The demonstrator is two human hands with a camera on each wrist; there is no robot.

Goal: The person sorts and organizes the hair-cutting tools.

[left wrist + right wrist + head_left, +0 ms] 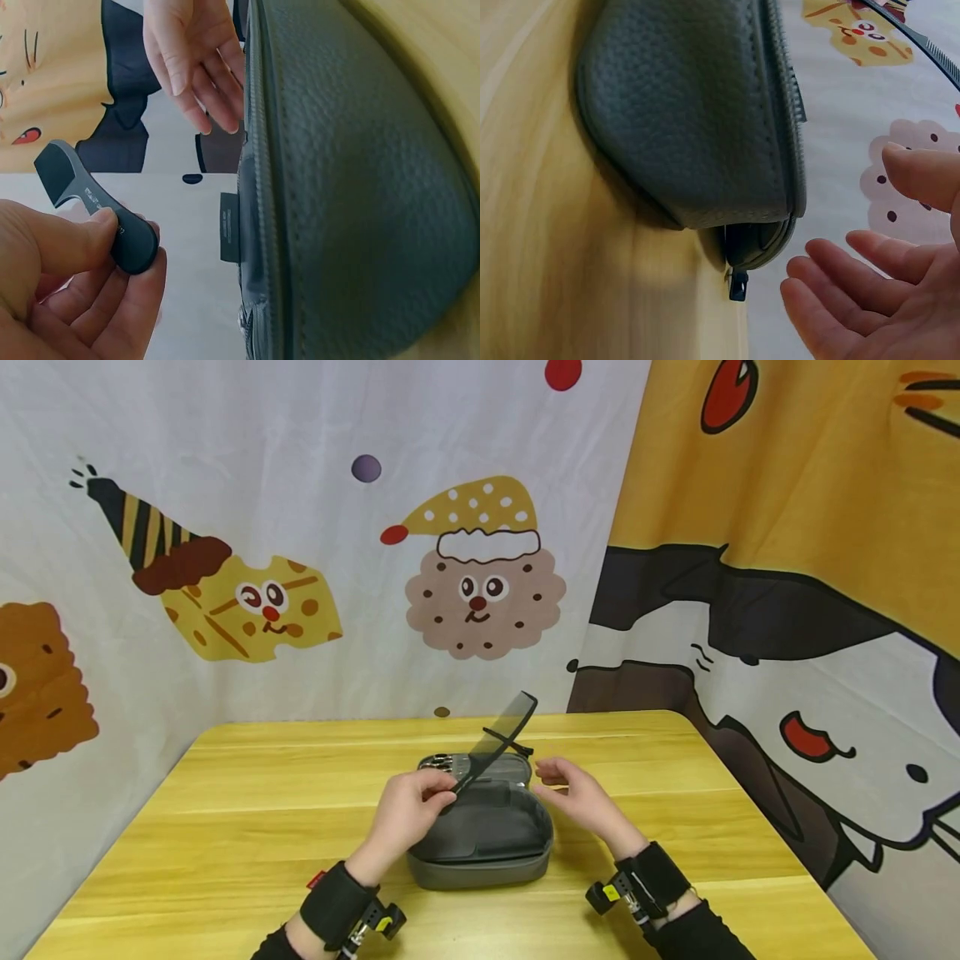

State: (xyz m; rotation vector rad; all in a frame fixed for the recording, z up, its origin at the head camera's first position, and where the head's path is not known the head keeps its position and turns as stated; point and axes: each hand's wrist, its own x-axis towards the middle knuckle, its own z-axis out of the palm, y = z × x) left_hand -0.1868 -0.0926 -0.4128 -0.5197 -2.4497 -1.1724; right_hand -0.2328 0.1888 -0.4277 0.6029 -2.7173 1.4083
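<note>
My left hand [405, 814] pinches the handle of a black comb [504, 731] between thumb and fingers. The comb slants up and to the right above an unzipped grey case [480, 873]. In the left wrist view the comb's rounded handle end [135, 244] shows under the thumb. Beside the case's right rear edge, my right hand [576, 795] holds nothing; its fingers are loosely bent and apart from the case in the right wrist view. Metal scissors-like handles [442, 763] lie in the case's opened lid [513, 768].
The case stands on a yellow wood-grain table [247, 827]. A thin dark piece [517, 747] shows behind the comb, its kind unclear. A zipper pull [738, 286] hangs at the case's side. Printed cartoon curtains [300, 443] hang behind the table.
</note>
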